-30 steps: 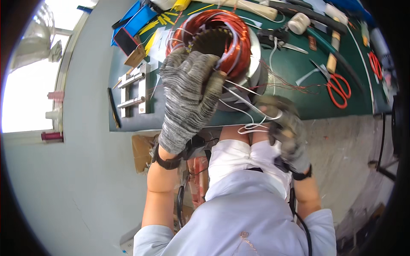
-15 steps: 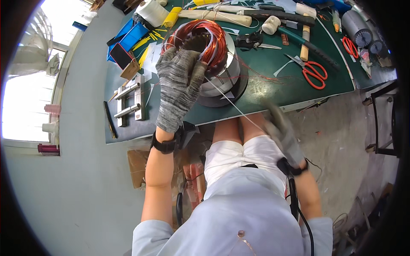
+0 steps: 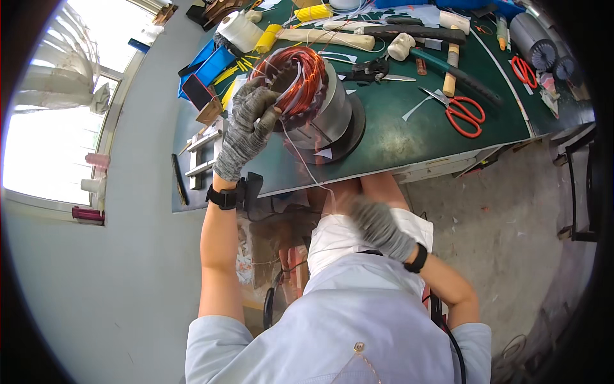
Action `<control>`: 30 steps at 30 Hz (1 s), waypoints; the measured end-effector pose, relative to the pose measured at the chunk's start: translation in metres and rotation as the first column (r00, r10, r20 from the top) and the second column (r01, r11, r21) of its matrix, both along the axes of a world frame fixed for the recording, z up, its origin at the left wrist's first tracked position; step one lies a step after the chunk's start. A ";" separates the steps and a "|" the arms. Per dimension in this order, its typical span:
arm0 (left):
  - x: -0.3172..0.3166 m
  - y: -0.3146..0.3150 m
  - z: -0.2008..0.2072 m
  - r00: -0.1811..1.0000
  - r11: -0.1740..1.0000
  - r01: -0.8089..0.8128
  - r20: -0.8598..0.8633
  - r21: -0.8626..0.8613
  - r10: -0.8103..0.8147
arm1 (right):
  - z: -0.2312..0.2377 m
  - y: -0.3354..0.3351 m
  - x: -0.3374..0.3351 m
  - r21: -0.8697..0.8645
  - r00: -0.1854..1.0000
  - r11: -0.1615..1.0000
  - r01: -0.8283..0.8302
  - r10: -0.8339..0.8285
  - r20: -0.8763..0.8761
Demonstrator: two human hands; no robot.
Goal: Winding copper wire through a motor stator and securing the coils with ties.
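Note:
A motor stator with a thick ring of copper winding [image 3: 310, 80] stands on the green table, its grey metal body [image 3: 337, 112] tilted toward me. My left hand [image 3: 246, 128], in a grey knit glove, is closed at the near left edge of the winding, thumb and fingers pinching there. A thin white cord [image 3: 306, 163] hangs from the winding beside my left thumb and curves down past the table edge toward my lap. My right hand [image 3: 378, 229], gloved likewise, is over my lap near the cord's lower end. Motion smears its fingers, so whether it holds the cord is unclear.
Red-handled scissors [image 3: 465, 116], a mallet [image 3: 401, 47] and a second mallet [image 3: 451, 67] lie right of the stator. A metal frame [image 3: 203, 150], a phone [image 3: 197, 93], a blue bin [image 3: 214, 63] and a white thread spool [image 3: 238, 32] are on the left.
My right hand has swung left over my lap. The white cord, taut before, now hangs slack. My left hand has shifted slightly left and down on the winding.

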State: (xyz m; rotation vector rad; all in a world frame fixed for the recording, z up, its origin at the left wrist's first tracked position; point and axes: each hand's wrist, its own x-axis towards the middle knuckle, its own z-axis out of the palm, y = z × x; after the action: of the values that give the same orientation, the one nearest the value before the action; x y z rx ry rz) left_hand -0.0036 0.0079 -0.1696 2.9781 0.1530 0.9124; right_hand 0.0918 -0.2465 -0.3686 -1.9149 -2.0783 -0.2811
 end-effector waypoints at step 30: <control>0.005 -0.011 0.019 0.990 0.960 -0.088 -0.134 -0.267 0.053 | 0.164 0.097 -0.015 0.211 0.715 0.855 -0.473 0.513 -0.475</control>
State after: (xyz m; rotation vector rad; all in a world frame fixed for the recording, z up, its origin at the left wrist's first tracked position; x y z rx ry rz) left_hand 0.0011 -0.0029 -0.1504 2.7865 0.3587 0.6474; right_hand 0.0769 -0.1498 -0.2047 -1.1340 -2.0477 0.2576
